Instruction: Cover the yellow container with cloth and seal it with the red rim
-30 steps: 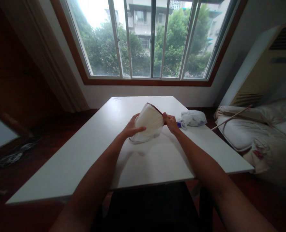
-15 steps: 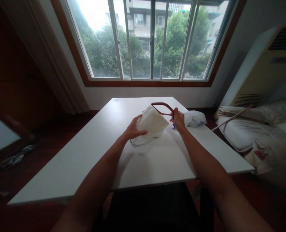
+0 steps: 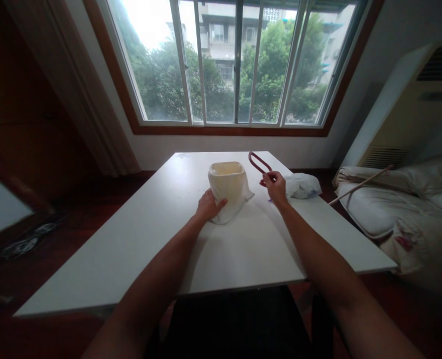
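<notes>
A small pale trash bin (image 3: pixel 228 187) stands upright on the white table (image 3: pixel 138 239). A thin, see-through plastic bag (image 3: pixel 247 192) drapes around its outside and spreads at its base on the right. My left hand (image 3: pixel 209 205) grips the bin low on its left side, thumb across the front. To the right and apart from the bin, my right hand (image 3: pixel 275 185) pinches a brown rim ring (image 3: pixel 258 163), a rounded oblong loop held tilted above the table. Under that hand shows a bit of something purple, mostly hidden.
Beyond my right hand a crumpled white plastic bag (image 3: pixel 303 185) lies at the table's right edge. A pale padded seat (image 3: pixel 366 199) with a thin stick (image 3: pixel 359 184) across it stands to the right. The window (image 3: pixel 228 65) is beyond the table.
The bin has gone from tilted and raised to upright on the table, its opening facing up. The brown ring has come away from the bin's top, to the right, in my right hand.
</notes>
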A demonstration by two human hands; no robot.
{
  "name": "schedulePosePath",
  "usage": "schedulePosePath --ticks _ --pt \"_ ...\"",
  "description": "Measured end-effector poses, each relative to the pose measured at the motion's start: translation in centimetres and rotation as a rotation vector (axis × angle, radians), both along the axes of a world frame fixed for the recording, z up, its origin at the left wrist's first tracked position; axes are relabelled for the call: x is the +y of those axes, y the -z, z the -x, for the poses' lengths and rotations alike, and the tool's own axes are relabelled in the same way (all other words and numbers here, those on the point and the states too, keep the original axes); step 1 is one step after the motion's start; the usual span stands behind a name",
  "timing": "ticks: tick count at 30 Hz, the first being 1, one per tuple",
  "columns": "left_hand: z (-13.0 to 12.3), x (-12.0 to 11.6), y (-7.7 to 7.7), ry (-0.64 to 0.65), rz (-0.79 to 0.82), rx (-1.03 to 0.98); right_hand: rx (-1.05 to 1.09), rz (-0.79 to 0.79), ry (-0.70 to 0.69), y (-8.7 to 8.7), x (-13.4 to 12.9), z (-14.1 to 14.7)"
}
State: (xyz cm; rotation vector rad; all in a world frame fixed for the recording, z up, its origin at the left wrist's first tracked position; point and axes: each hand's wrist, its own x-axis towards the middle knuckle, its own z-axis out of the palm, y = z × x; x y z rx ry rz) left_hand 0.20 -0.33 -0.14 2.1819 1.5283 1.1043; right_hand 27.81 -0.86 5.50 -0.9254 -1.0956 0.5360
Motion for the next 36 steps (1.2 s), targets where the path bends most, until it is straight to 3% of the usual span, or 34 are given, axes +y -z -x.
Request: schedulePosePath --ticks 4,8,10,13,18,21,25,30,32,36 --pt "-0.6 -0.1 -0.3 0.010 -0.022 0.137 -0.353 -0.173 0.091 -0.8 -2.0 1.6" --pt "-0.3 -1.4 -2.9 -0.032 -0.246 0.101 -0.602 -0.343 0.016 -1.5 -3.8 3.0" --pt "-0.2 -2.3 -4.6 -0.044 -0.349 0.022 -0.665 -0.375 -0.031 -1.6 -4.3 3.6" --pt "-0.5 -3.7 -6.4 0.039 -0.367 0.019 -0.726 -0.390 -0.070 -1.6 -4.6 4.2" --pt "-1.1 -4.6 -7.2 0.080 -0.437 0.121 -0.724 -0.398 -0.072 -1.7 -5.1 4.6" --pt "-0.1 -4.4 -7.7 -0.033 -0.486 0.073 -0.630 -0.353 -0.021 -1.9 -5.2 4.5" --pt "3.3 -3.4 -8.2 -0.355 -0.448 -0.011 -0.547 -0.283 0.078 -1.8 -4.5 3.5" --pt "8.0 -1.1 -6.2 -0.517 -0.301 -0.005 -0.570 -0.223 0.074 -0.8 -3.0 2.2" --pt "9.6 0.1 -5.0 -0.468 -0.229 -0.095 -0.564 -0.188 0.092 -0.4 -2.6 1.9" --pt "12.2 1.8 -3.5 0.004 -0.085 -0.037 -0.538 -0.083 0.192 0.3 -1.7 1.2"
